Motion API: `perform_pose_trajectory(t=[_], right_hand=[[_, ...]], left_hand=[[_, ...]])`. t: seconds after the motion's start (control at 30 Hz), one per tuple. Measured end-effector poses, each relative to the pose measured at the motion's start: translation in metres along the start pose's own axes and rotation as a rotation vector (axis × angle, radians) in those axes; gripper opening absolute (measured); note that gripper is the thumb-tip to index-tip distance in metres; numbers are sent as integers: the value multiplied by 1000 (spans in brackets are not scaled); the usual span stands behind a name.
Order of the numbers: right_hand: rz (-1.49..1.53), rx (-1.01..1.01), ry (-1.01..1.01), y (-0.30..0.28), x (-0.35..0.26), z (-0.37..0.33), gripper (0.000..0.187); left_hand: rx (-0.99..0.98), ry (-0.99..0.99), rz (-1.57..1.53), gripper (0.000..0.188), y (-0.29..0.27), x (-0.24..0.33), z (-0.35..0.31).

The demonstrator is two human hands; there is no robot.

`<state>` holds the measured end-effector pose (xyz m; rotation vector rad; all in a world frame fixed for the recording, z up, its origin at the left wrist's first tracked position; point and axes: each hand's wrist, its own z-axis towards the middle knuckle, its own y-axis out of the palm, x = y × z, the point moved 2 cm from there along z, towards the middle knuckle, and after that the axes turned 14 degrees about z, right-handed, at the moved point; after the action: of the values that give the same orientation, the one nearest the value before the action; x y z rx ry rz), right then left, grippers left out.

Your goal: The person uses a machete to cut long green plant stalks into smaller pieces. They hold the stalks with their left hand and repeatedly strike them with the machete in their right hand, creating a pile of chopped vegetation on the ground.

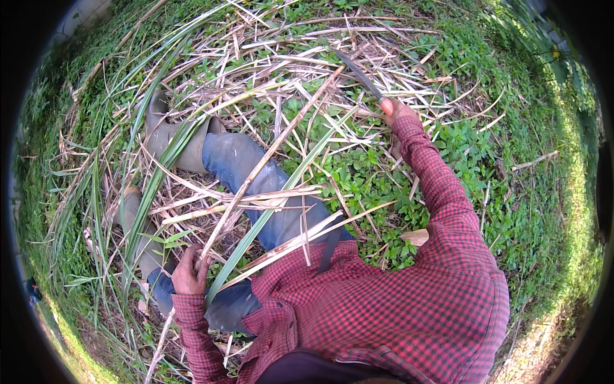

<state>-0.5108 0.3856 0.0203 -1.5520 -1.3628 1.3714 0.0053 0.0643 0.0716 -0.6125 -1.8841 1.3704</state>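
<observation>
Dried stalk (268, 154), long, thin and pale tan, slants across the denim-covered leg (246, 163), its lower part at the left hand (190, 272) and its far end up near the machete (359, 75), over the dry litter (307, 64) on the ground. It looks light for its length and fairly stiff, straight rather than drooping, so I judge that it will swing easily from one end; being dry, it may be brittle and could split or snap if bent hard. Its surface seems dry rather than slippery, though edges could be rough on bare skin. The lower part, where the fingers are, seems a sound place to take hold, well away from the blade. The left hand is nearly closed, thumb and fingers curled about the stalk; how tightly it squeezes I cannot tell. A long green leaf (246, 249) lies just beside that hand, and whether any finger touches it is unclear. The right hand (401, 112), well apart, is clenched round the machete's orange handle (386, 106), the dark blade angled away from the body.
</observation>
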Motion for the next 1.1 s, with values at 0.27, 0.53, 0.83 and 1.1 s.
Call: perform_pose_trajectory(t=[0.27,0.53,0.83,1.1], right_hand=[[-101,8,42,31,24,-7,48],[549,102,80,20,51,36,56],[1584,-710,287,10,-2,-60,28],[651,103,-61,17,12,-127,50]], left_hand=[[90,-101,236,27,-2,-93,-80],[188,-72,237,23,-26,-65,-84],[100,149,162,36,-19,63,50],[-63,62,187,39,36,59,74]])
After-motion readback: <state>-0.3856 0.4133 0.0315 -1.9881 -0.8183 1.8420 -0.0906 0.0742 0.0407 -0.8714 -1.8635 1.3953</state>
